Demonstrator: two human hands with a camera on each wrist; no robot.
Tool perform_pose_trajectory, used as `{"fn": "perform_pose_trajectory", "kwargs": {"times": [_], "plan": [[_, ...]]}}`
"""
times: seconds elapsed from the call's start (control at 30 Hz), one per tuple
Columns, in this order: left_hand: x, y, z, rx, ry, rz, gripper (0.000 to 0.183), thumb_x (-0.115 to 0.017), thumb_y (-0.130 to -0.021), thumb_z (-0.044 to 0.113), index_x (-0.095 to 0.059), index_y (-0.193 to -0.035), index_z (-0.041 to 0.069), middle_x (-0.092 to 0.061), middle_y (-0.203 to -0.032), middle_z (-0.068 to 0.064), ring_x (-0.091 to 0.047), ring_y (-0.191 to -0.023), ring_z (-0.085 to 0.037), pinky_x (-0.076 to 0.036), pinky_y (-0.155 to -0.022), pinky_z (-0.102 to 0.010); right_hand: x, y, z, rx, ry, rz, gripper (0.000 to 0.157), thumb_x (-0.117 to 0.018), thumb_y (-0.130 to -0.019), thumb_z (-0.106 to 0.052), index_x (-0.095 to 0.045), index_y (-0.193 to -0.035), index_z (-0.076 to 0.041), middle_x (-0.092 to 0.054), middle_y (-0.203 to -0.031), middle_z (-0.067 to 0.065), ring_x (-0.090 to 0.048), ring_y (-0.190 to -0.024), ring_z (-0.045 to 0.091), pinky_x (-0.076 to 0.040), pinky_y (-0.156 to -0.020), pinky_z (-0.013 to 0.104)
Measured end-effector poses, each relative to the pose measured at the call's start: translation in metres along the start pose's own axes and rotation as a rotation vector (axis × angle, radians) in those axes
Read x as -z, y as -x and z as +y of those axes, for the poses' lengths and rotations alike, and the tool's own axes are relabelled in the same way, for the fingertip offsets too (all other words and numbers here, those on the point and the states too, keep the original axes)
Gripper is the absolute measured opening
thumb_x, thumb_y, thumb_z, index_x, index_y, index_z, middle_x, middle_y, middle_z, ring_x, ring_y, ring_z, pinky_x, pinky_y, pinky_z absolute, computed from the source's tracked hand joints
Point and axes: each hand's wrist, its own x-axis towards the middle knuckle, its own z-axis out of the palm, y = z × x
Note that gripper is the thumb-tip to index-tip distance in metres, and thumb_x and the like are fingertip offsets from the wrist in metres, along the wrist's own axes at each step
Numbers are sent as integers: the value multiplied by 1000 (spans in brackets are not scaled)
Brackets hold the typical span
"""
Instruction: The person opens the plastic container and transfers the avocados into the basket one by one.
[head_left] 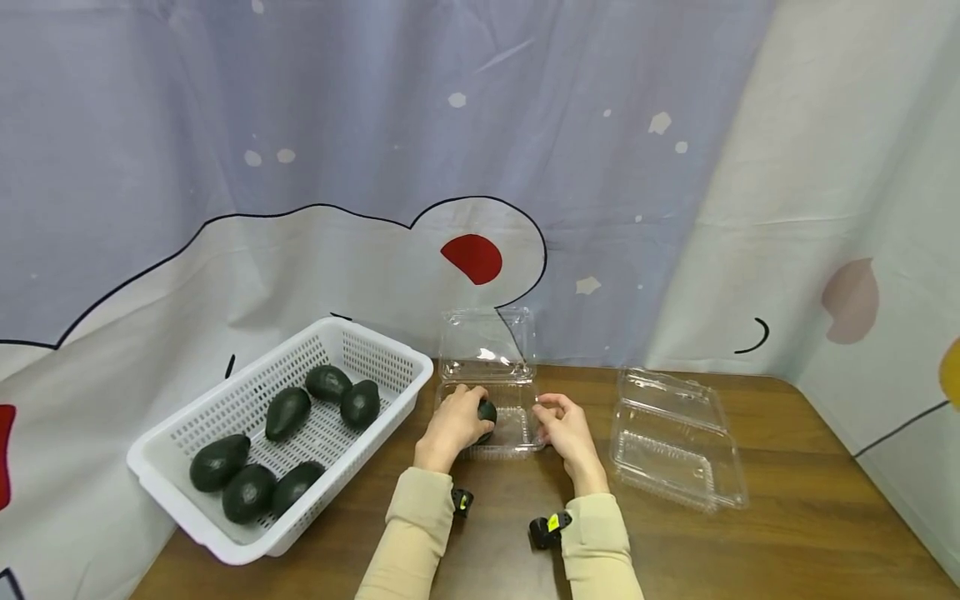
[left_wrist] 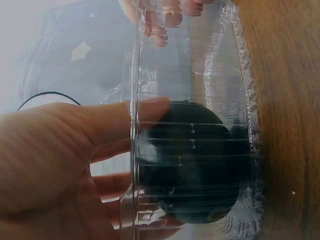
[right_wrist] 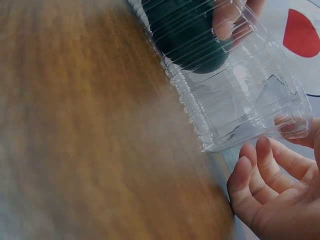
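Note:
An avocado point(head_left: 488, 415) is inside the base of a clear plastic clamshell container point(head_left: 513, 427), at its left end. My left hand point(head_left: 453, 423) reaches over the rim and grips the avocado with thumb and fingers; the left wrist view shows the dark green avocado point(left_wrist: 195, 165) through the ribbed wall. The container's lid point(head_left: 487, 343) stands raised at the back. My right hand point(head_left: 564, 427) holds the container's right edge. In the right wrist view, the thumb overlaps the rim and the curled fingers point(right_wrist: 242, 172) lie just outside the wall.
On the left, a white perforated basket point(head_left: 378, 479) holds several avocados point(head_left: 288, 413). A second clear container point(head_left: 667, 458) lies opened out on the right. The wooden table point(head_left: 795, 467) meets a printed curtain point(head_left: 600, 167) along its back edge.

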Motion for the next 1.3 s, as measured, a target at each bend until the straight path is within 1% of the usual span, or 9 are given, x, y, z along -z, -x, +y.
{"fn": "perform_pose_trajectory", "kwargs": {"times": [0.17,0.3,0.47,0.7,0.8,0.9,1.07,1.17,1.3], "plan": [[-1,2,2,0,-17,-28,53,-82,-80,18,-61,-127,7,-56,-117,-18,-58,-101,-36,-51,-76,-51,-1,1,-4,-7,-16,-26,31,-60,-94,-1,-52,-121,12,-58,-71,7,-52,-52,10,-45,-48,21],[-2,2,5,10,-31,-50,57,-82,-80,17,-59,-131,8,-55,-120,-18,-58,-102,-37,-51,-78,-52,-1,8,-17,-4,-11,-49,31,-58,-94,2,-50,-121,15,-56,-68,3,-52,-53,11,-45,-48,21],[-3,2,5,3,-56,-40,55,-82,-80,17,-60,-130,10,-56,-119,-16,-57,-103,-35,-51,-78,-51,-4,18,-32,-6,-3,-52,31,-57,-94,3,-49,-121,17,-55,-68,4,-53,-54,11,-45,-49,21],[0,5,2,-19,-67,29,54,-81,-78,19,-61,-128,11,-58,-116,-14,-59,-101,-33,-52,-73,-49,-6,-1,-2,-8,-13,-22,28,-60,-94,-2,-55,-119,9,-57,-71,8,-52,-52,11,-44,-47,20],[4,7,4,-29,-73,52,54,-80,-79,20,-61,-129,12,-58,-117,-14,-59,-101,-33,-52,-72,-48,-7,-2,-2,-13,-10,-14,28,-61,-93,-1,-55,-119,9,-57,-71,8,-51,-51,10,-44,-47,20],[8,8,6,-36,-70,66,55,-80,-80,21,-61,-130,13,-58,-119,-14,-59,-103,-33,-52,-73,-48,-7,-2,-2,-14,-6,-9,29,-61,-93,-2,-56,-119,9,-57,-72,8,-51,-51,10,-44,-47,20],[20,14,10,-56,-30,95,56,-79,-81,23,-59,-132,14,-58,-122,-12,-59,-103,-33,-51,-75,-49,-5,-1,-2,-23,4,-9,29,-61,-94,-3,-56,-120,8,-58,-74,9,-52,-53,11,-44,-48,20],[31,18,12,-94,2,126,55,-79,-81,24,-60,-131,14,-58,-122,-12,-60,-101,-33,-51,-75,-49,-3,-1,-1,-30,7,-3,29,-61,-94,-4,-55,-120,8,-59,-77,9,-52,-54,11,-44,-48,20],[52,23,10,-146,29,176,54,-80,-81,23,-60,-131,13,-58,-122,-11,-60,-102,-32,-50,-80,-48,0,-2,-1,-32,0,1,30,-61,-94,-5,-55,-121,7,-61,-82,11,-55,-55,11,-44,-49,20]]}}
